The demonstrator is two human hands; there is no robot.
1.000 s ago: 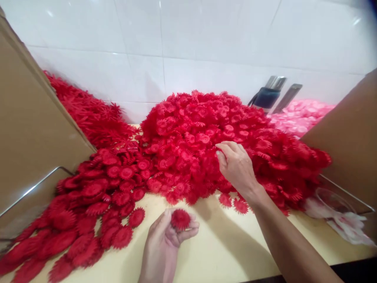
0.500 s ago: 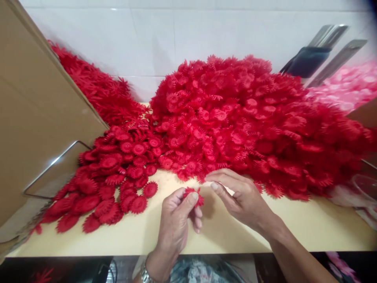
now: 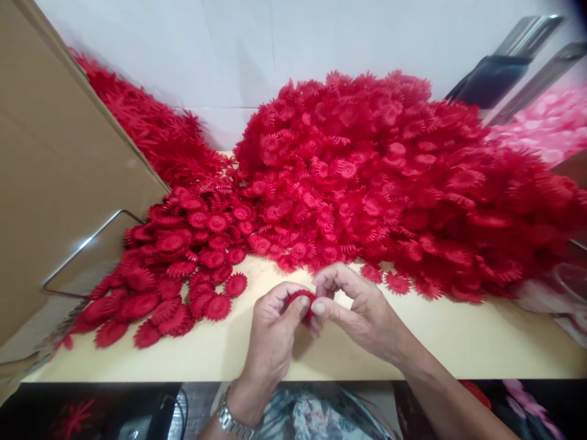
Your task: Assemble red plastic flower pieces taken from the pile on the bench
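- no brand, label or writing can be read anywhere in view
- nearest, below the table edge, a silver metal wristwatch [image 3: 229, 419] sits on the left wrist, with crumpled patterned cloth [image 3: 316, 421] just beside it
- the left hand [image 3: 273, 333] and the right hand [image 3: 362, 311] are brought together over the front of the pale yellow tabletop [image 3: 321, 360], fingertips touching
- both are pinched on one small red plastic flower piece with a toothed rim [image 3: 302, 300], held between thumbs and forefingers just above the table; most of it is hidden by the fingers
- to the left, a low spread of flat red plastic flower discs [image 3: 178, 263] lies on the table, reaching towards the front edge
- beside that spread, a thin bent metal wire frame [image 3: 92, 244] rests against a large brown cardboard panel [image 3: 55, 183] that leans along the left side
- behind the hands, a tall heap of red frilled plastic flower pieces [image 3: 394, 183] fills the middle of the table, its nearest pieces just beyond the fingers
- at the far right edge, a clear plastic container [image 3: 568, 287] shows partly; its contents cannot be told
- farther back on the left, a pile of red spiky plastic sprigs [image 3: 147, 134] lies against the white tiled wall [image 3: 257, 49]
- far right, a heap of pink plastic petals [image 3: 545, 122] lies behind a dark flask with a silver metal cap [image 3: 499, 67]
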